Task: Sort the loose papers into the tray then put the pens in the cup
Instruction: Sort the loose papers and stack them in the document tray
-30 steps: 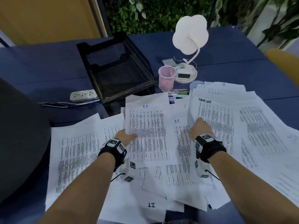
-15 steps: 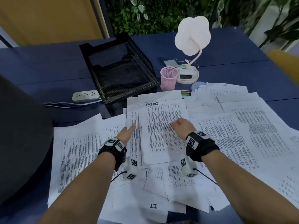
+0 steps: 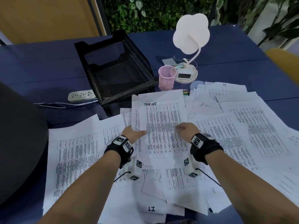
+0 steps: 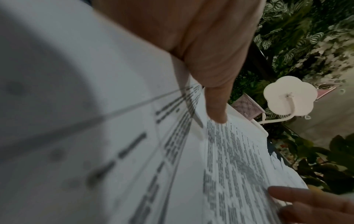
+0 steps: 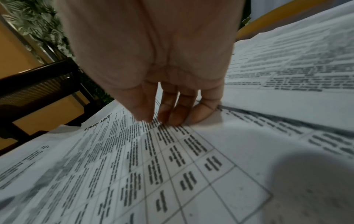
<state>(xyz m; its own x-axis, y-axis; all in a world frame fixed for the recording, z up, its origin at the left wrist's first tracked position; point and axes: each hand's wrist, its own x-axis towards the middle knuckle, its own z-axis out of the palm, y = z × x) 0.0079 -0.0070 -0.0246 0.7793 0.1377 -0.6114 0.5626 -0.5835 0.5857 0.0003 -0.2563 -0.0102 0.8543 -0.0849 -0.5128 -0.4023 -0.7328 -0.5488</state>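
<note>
Printed papers (image 3: 242, 131) lie scattered over the blue table. A sheet headed "Task List" (image 3: 161, 120) tops a small stack in the middle. My left hand (image 3: 137, 131) holds the stack's left edge, thumb (image 4: 216, 106) on top and fingers hidden beneath. My right hand (image 3: 184, 127) presses straight fingertips (image 5: 172, 118) onto the Task List sheet. The black mesh tray (image 3: 97, 88) stands empty behind the stack. Right of it is the pink mesh cup (image 3: 166, 77). Only the pens' ends (image 3: 186, 92) show past the sheet's top edge.
A white flower-shaped lamp (image 3: 191, 34) with a small clock base stands behind the cup. A power strip (image 3: 81, 95) and its cable lie left of the tray. A dark rounded object (image 3: 19, 143) fills the left side. A yellow chair (image 3: 284, 62) is at the right.
My right hand slid the Task List sheet leftward onto the middle sheets. My left hand took hold of the stack's left edge. The sheet now covers most of the pens.
</note>
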